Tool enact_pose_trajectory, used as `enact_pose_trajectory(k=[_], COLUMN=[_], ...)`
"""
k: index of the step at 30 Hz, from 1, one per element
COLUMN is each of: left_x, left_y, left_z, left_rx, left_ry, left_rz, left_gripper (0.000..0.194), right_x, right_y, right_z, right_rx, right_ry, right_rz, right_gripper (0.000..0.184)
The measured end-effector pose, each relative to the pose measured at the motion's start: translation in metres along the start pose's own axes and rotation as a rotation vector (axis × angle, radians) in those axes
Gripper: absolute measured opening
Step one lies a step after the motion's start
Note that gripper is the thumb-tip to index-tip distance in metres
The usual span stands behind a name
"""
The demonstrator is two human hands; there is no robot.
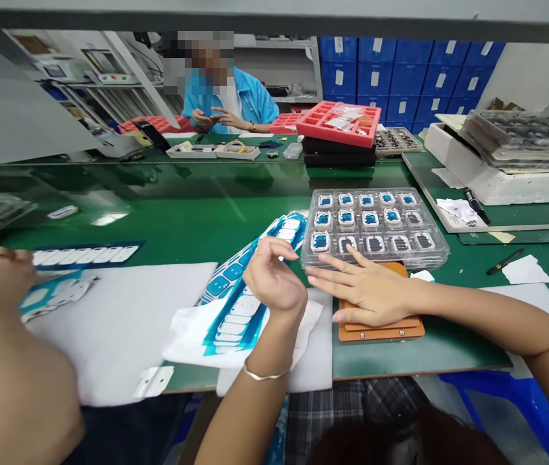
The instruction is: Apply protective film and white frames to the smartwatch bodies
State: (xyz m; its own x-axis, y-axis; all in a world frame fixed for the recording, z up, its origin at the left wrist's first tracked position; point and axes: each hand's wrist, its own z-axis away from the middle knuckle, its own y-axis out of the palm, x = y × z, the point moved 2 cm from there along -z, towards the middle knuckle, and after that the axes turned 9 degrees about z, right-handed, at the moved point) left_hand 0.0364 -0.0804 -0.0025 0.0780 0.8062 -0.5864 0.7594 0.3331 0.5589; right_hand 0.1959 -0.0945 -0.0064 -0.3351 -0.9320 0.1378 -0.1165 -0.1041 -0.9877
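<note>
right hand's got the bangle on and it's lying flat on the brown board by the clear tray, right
Not quite: the bangle is on the left hand, not the right, as the head view shows. The right hand does lie flat on the brown board by the clear tray.

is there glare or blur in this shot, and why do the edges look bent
In the head view, a glare patch shines on the green bench mat, and the clear plastic tray catches highlights; wide-angle distortion bows the long edges; the left hand and right hand look sharp.
</note>
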Motion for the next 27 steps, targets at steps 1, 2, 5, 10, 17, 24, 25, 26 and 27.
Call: enact_pose_trajectory(k=[1,2,5,10,17,24,25,26,27], left_x=[0.0,0.001,0.0,0.001,0.001,-0.001,-0.002,-0.003,-0.005], left_y=[0.0,0.001,0.002,0.001,0.002,-0.002,-0.002,-0.002,-0.002], left_z=[0.001,0.002,0.005,0.008,0.015,0.02,0.021,0.022,0.024], left_rx=[0.009,0.022,0.065,0.107,0.242,0.524,0.584,0.642,0.689], left_ry=[-0.005,-0.009,-0.007,0.019,0.037,0.141,0.178,0.217,0.253], left_rz=[-0.011,-0.026,-0.07,-0.088,-0.133,-0.166,-0.183,-0.2,-0.21], left_gripper=[0.039,0.04,0.041,0.041,0.044,0.045,0.046,0.049,0.054], right_x=[0.0,-0.001,-0.003,-0.006,-0.001,-0.005,-0.008,-0.011,-0.014], right_y=[0.003,0.004,-0.005,-0.069,-0.079,-0.058,-0.061,-0.063,-0.064], right_z=[0.0,0.0,0.003,0.035,0.053,0.034,0.034,0.035,0.036], right_rx=[-0.002,-0.001,-0.052,-0.627,-0.147,0.038,-0.035,-0.119,-0.195], right_ry=[0.002,0.003,0.007,0.096,0.283,0.44,0.437,0.42,0.391], right_rz=[0.003,-0.002,-0.069,-0.111,0.117,-0.07,-0.171,-0.314,-0.5], right_gripper=[0.071,0.071,0.065,0.042,0.022,0.03,0.03,0.03,0.03])
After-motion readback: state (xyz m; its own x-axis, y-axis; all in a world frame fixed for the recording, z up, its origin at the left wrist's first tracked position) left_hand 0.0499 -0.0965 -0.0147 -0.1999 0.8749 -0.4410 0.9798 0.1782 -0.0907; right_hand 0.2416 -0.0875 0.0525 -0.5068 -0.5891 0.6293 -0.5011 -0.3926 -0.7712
